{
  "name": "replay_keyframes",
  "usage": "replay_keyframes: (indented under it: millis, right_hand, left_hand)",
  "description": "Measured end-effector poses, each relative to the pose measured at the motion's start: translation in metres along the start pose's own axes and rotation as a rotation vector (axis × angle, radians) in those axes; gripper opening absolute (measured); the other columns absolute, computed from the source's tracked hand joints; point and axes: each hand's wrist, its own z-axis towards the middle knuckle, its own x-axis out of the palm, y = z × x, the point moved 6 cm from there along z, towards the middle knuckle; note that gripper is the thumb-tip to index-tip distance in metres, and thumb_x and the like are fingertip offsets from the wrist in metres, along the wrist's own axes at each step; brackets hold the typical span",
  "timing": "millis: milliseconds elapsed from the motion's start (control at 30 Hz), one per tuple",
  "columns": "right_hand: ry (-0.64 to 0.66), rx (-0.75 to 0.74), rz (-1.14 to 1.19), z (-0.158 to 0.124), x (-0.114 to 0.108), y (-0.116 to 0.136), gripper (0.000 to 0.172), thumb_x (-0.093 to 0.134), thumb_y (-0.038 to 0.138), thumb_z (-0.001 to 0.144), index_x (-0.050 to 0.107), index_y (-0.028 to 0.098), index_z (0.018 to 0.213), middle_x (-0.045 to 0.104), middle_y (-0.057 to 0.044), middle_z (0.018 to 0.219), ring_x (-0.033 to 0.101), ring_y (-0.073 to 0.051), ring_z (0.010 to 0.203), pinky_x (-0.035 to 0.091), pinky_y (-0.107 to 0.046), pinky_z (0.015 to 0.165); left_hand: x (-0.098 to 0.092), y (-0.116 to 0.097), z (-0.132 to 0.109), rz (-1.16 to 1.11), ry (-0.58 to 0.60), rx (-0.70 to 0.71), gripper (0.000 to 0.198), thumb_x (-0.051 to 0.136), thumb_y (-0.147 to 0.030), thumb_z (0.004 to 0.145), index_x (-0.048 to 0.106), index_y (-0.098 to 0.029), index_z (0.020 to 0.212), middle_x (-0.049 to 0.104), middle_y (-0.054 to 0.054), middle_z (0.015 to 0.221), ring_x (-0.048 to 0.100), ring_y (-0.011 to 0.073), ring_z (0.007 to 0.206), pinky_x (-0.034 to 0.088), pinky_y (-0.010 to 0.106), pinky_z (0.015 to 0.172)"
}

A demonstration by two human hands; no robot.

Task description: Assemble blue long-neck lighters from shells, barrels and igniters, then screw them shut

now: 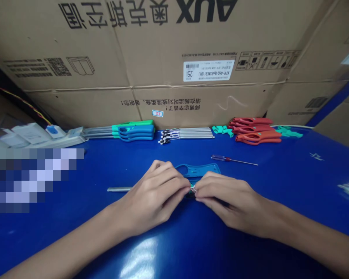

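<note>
Fingertips pinched, my left hand (161, 190) and my right hand (231, 199) nearly meet over the middle of the blue tabletop. Between them show thin white wires (193, 189), which both hands appear to grip. A small green bit is visible there too, mostly hidden by the fingers. Just behind the hands lies an open blue lighter casing half (205, 169), its hollow side up. From beneath my left hand a grey metal tube (119, 189) sticks out to the left. What lies directly under the fingers is covered.
A screwdriver (234, 159) lies behind my right hand. Along the cardboard box (163, 46) are blue and green long-necked lighters (136, 132), metal rods with wires (194, 133), green pieces (222, 130) and red-orange casings (258, 136). A power strip (61, 140) with plugs sits left.
</note>
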Motion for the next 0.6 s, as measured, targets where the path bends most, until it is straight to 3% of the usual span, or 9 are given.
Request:
replay_keyframes:
  millis: [200, 367, 500, 600]
  right_hand:
    - [0.003, -0.013, 0.029, 0.0, 0.001, 0.003, 0.017, 0.051, 0.007, 0.091, 0.059, 0.021, 0.098, 0.067, -0.005, 0.088, 0.062, -0.016, 0.082, 0.053, -0.028, 0.075]
    - [0.052, -0.021, 0.016, -0.001, 0.004, 0.007, 0.017, 0.048, 0.007, 0.092, 0.059, 0.02, 0.097, 0.067, -0.006, 0.089, 0.06, -0.014, 0.082, 0.053, -0.027, 0.077]
    - [0.038, -0.011, 0.04, -0.001, 0.004, 0.006, 0.015, 0.05, 0.007, 0.092, 0.06, 0.017, 0.098, 0.067, -0.006, 0.089, 0.061, -0.014, 0.084, 0.053, -0.027, 0.077]
    - [0.008, 0.008, 0.054, -0.001, 0.003, 0.005, 0.014, 0.052, 0.008, 0.092, 0.06, 0.016, 0.1, 0.067, -0.005, 0.089, 0.06, -0.014, 0.084, 0.052, -0.027, 0.08]
  left_hand:
    - [0.007, 0.009, 0.0, -0.128, 0.129, -0.235, 0.017, 0.047, -0.024, 0.096, 0.06, -0.021, 0.086, 0.063, 0.0, 0.076, 0.052, 0.0168, 0.076, 0.037, 0.035, 0.074]
    - [0.009, 0.013, 0.001, -0.239, 0.165, -0.325, 0.022, 0.048, -0.025, 0.095, 0.062, -0.022, 0.078, 0.061, -0.002, 0.071, 0.051, 0.0158, 0.071, 0.034, 0.034, 0.072]
    - [0.008, 0.011, 0.001, -0.203, 0.202, -0.285, 0.018, 0.047, -0.022, 0.096, 0.063, -0.02, 0.088, 0.064, -0.001, 0.078, 0.052, 0.0153, 0.077, 0.033, 0.034, 0.076]
    - [0.004, 0.005, 0.001, -0.121, 0.18, -0.134, 0.019, 0.048, -0.017, 0.096, 0.062, -0.02, 0.109, 0.065, 0.001, 0.088, 0.053, 0.0159, 0.083, 0.032, 0.034, 0.078]
